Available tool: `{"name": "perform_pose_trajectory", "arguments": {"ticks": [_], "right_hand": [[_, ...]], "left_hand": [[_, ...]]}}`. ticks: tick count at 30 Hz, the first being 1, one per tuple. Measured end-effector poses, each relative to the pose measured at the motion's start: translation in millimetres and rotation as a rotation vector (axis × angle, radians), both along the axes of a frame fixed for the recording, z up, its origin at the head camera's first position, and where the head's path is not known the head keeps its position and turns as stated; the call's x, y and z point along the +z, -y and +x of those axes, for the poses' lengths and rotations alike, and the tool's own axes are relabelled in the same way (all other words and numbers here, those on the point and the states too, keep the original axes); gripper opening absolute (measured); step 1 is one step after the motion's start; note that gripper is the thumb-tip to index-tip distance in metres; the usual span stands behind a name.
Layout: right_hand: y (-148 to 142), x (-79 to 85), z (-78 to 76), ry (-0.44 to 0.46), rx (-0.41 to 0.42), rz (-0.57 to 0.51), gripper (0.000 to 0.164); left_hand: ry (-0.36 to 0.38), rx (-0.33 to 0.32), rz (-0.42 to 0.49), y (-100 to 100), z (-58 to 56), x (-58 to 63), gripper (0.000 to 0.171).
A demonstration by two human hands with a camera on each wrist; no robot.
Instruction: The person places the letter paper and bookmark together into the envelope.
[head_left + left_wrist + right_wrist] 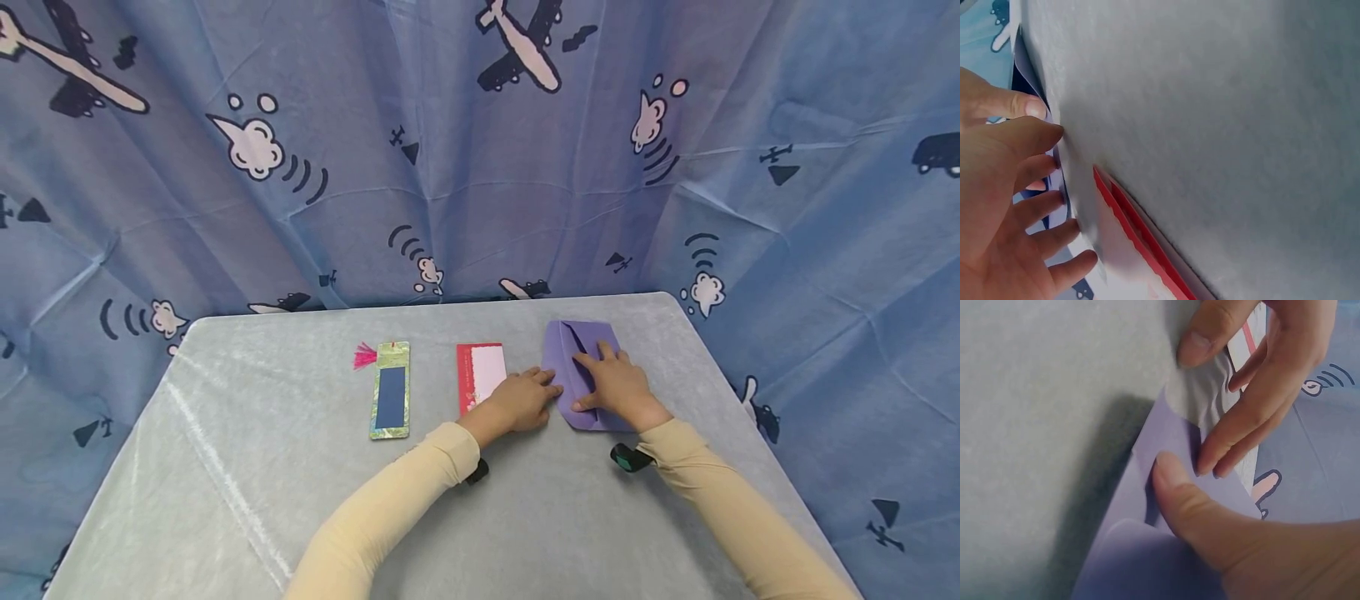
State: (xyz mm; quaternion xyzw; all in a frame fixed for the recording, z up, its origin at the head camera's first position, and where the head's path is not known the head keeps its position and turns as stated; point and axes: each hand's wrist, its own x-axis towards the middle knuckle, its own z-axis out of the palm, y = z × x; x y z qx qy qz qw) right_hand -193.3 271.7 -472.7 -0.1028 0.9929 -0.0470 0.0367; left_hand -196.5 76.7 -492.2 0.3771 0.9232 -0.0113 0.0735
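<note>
A purple envelope (pixel 561 354) lies on the table at the right, its flap edges parted along the middle. My right hand (pixel 621 387) rests on it with spread fingers, the thumb (pixel 1172 478) over the opening in the right wrist view. At the envelope's left edge, my left hand (pixel 521 400) touches it with loosely extended fingertips. In the left wrist view that hand's fingers (pixel 1063 237) are apart. A red and white folded card (pixel 487 367) lies left of the envelope, partly covered by my left hand and wrist.
Farther left lies a green-bordered bookmark (pixel 391 396) with a dark blue panel and a pink tassel (pixel 364 356). The table (pixel 225 400) has a pale grey cloth cover. Behind it hangs a blue curtain (pixel 450 150) printed with airplanes.
</note>
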Motion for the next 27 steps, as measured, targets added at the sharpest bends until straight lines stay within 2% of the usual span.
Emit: {"name": "perform_pose_trajectory", "arguments": {"ticks": [6,16,27], "right_hand": [[-1.4,-0.4,-0.9,0.019,-0.026,-0.023,0.098],[-1.8,-5.3,5.7,-0.044,-0.026,-0.073,0.100],[-7.0,-5.5,3.5,0.036,-0.048,-0.120,0.102]], "left_hand": [[-0.002,0.007,-0.031,-1.5,2.2,1.7,0.055],[0.010,0.023,-0.075,-2.9,0.0,0.4,0.053],[0.014,0.014,-0.063,-1.7,1.8,3.7,0.054]]}}
